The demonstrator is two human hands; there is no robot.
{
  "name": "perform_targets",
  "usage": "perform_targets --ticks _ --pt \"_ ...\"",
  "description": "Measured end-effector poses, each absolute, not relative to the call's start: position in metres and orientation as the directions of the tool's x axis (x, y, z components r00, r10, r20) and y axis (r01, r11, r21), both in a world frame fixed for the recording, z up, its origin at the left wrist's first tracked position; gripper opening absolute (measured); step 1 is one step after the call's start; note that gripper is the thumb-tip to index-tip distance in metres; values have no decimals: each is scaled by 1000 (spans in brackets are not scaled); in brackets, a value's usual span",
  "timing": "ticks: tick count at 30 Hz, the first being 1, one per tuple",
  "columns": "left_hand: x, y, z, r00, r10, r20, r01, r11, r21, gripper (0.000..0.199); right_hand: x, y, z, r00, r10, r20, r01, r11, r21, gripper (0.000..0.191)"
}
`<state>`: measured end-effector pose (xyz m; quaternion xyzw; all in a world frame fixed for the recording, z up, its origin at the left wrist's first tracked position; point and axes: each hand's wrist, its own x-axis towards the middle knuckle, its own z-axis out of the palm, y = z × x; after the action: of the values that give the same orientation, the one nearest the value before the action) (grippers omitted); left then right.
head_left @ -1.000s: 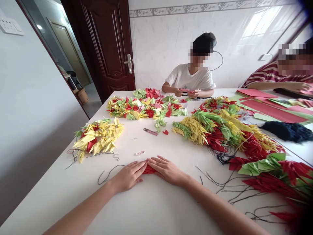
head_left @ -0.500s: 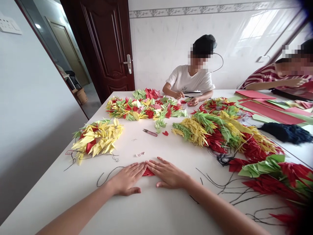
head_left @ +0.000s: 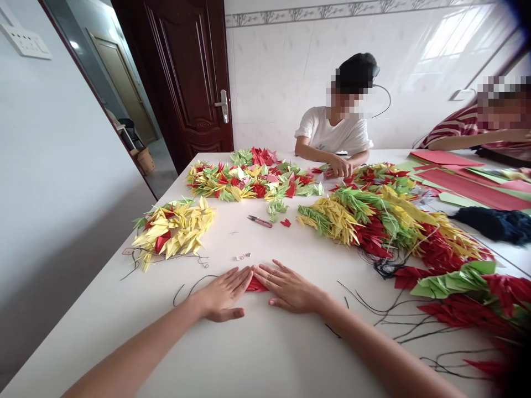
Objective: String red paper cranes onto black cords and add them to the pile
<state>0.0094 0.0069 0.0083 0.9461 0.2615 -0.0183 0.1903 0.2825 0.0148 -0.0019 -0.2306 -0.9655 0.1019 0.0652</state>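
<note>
Both palms lie flat on a folded red paper piece (head_left: 256,284) on the white table (head_left: 265,342). My left hand (head_left: 224,294) covers its left side, fingers stretched out and thumb apart. My right hand (head_left: 289,287) covers its right side, fingers extended. The index fingertips almost meet at the paper's far point, and much of the paper is hidden beneath the hands. Just beyond them lie small clear plastic bits (head_left: 243,256). A black thread (head_left: 194,284) runs out beside my left hand.
Yellow and red folded paper strands (head_left: 176,229) lie on the left. Thread snips (head_left: 260,221) rest mid-table. Long strands of folded paper (head_left: 344,221) and loose black threads fill the right, near a dark thread bundle (head_left: 493,224). Two people sit across, one in a white shirt (head_left: 336,132).
My hands stay flat on the red paper, with little visible shift. The whole view has moved slightly. The person in white has brought both hands together over the paper pieces.
</note>
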Motion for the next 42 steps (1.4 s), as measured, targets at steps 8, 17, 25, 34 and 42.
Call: perform_targets --ticks 8,17,25,34,42 --pt "-11 10 45 799 586 136 467 -746 475 85 282 11 3 -869 476 134 461 878 -127 70" --pt "-64 -11 40 487 872 41 826 -475 304 65 291 13 55 -784 595 178 575 804 -154 105" --pt "-44 -2 16 543 824 161 788 -566 242 25 210 9 36 -797 603 29 587 785 -196 93" --pt "-59 -14 14 561 806 187 773 -592 230 27 226 12 23 -744 664 68 644 741 -189 46" --pt "-64 -18 17 481 852 207 801 -523 291 17 236 11 13 -724 684 96 660 726 -192 46"
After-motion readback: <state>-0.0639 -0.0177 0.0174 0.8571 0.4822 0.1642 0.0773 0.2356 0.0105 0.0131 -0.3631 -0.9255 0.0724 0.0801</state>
